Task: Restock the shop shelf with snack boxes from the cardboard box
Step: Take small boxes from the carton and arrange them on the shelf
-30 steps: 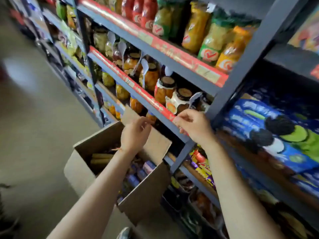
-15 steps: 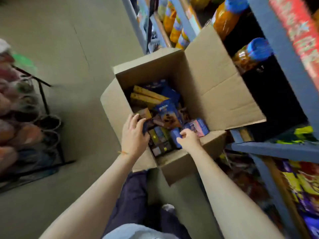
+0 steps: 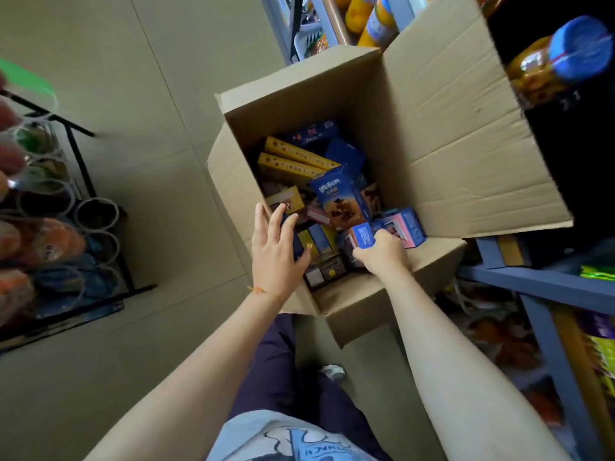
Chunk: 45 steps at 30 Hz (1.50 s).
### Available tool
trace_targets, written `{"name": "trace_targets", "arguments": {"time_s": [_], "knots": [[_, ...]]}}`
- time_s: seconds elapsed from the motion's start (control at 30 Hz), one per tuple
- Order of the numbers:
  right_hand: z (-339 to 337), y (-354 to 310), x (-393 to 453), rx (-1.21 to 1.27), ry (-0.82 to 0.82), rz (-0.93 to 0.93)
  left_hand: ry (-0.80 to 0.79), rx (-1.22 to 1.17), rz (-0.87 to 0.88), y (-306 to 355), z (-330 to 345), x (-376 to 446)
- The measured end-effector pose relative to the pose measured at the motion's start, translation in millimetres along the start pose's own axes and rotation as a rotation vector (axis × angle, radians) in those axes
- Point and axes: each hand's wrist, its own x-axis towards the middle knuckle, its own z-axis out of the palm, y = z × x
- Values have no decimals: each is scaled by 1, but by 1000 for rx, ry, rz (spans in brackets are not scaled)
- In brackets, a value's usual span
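Observation:
An open cardboard box stands on the floor beside the shelf, filled with several snack boxes: long yellow ones, a tall blue one and a pink and blue one. My right hand is down inside the box, fingers closed around a small blue snack box. My left hand hovers at the box's left inner wall with fingers spread, holding nothing. The blue shelf runs along the right.
Jars with blue lids sit on the shelf above the box's raised flap. A black wire rack with bagged goods stands on the left. Tiled floor lies between. My legs and a shoe are below the box.
My view dropped from the shelf to the box. Both hands went from the shelf edge into the box, and my right hand closed on the small blue snack box.

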Motion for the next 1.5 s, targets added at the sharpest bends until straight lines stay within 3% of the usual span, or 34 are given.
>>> {"name": "trace_targets", "arguments": {"time_s": [0.17, 0.27, 0.4, 0.67, 0.8, 0.97, 1.03, 1.1, 1.17, 1.23, 1.4, 1.5], "knots": [[-53, 16, -26, 418, 91, -50, -69, -2, -88, 25, -25, 9], [-97, 23, -54, 725, 56, -151, -84, -222, -10, 53, -54, 25], [-160, 29, -105, 973, -24, -233, -217, -444, 140, 102, -118, 46], [-272, 66, -223, 1148, 277, -428, -411, -905, 233, 207, -238, 19], [-301, 91, -283, 1211, 291, -607, -393, -1114, 302, 255, -279, -14], [-321, 112, -335, 1210, 492, -709, -278, -1097, 374, 293, -310, -37], [-321, 117, -347, 1137, 622, -779, -362, -1216, 311, 302, -325, -44], [-320, 122, -359, 1010, 750, -857, -572, -1307, 308, 310, -338, -51], [-320, 125, -370, 886, 834, -907, -640, -1349, 392, 318, -350, -62], [-320, 130, -380, 865, 846, -933, -589, -1461, 428, 327, -358, -72], [-322, 150, -418, 1305, 820, -969, -519, -1566, 667, 345, -369, -98], [-325, 170, -453, 1285, 955, -969, -562, -1582, 849, 371, -373, -128]]}}
